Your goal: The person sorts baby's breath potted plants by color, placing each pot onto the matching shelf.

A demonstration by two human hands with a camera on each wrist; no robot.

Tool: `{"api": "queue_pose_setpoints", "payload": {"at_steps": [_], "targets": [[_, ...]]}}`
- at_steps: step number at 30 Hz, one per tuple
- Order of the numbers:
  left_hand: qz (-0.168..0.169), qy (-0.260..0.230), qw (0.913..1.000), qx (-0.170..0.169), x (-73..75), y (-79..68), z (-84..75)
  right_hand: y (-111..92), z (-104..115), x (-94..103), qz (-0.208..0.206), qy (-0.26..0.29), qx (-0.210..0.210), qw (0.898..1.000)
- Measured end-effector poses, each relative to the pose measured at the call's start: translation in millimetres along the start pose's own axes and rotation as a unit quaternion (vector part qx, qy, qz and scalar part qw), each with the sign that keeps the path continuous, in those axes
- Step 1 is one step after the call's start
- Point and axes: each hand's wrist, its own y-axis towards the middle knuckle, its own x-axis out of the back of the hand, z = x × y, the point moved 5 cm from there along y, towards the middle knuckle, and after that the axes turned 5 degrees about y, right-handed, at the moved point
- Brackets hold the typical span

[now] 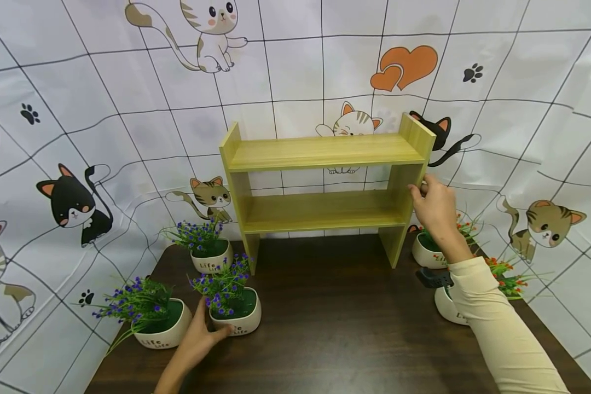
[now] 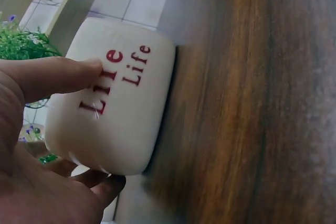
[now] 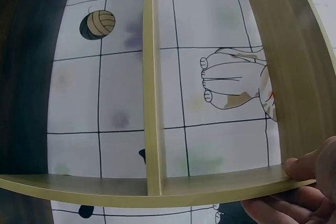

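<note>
A small wooden shelf with two boards stands at the back of the dark table. My right hand grips its right side panel; in the right wrist view the thumb lies on the inner side and the other fingers outside. At the front left my left hand holds a white "Life" pot with purple flowers. The left wrist view shows the thumb across the lettering of that pot and fingers around its far end.
Two more purple-flowered pots stand at the left. On the right are two orange-red-flowered pots, partly behind my right arm. A cat-patterned tiled wall covering rises behind the dark wooden table.
</note>
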Motion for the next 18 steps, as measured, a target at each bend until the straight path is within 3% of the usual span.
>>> {"api": "queue_pose_setpoints", "payload": {"at_steps": [8, 11, 18], "targets": [[-0.03, 0.014, 0.9991, -0.025, 1.5, 8.6, 9.7, -0.2, -3.0, -1.1, -0.029, -0.006, 0.019, 0.999], [-0.021, 0.012, 0.9996, -0.013, 0.9, 8.4, 11.5, 0.6, -3.5, -2.0, -0.034, -0.005, 0.023, 0.999], [0.02, -0.042, 0.9989, -0.004, -2.8, 9.6, 16.1, 2.8, -5.5, -1.4, -0.038, 0.005, 0.012, 0.999]]}}
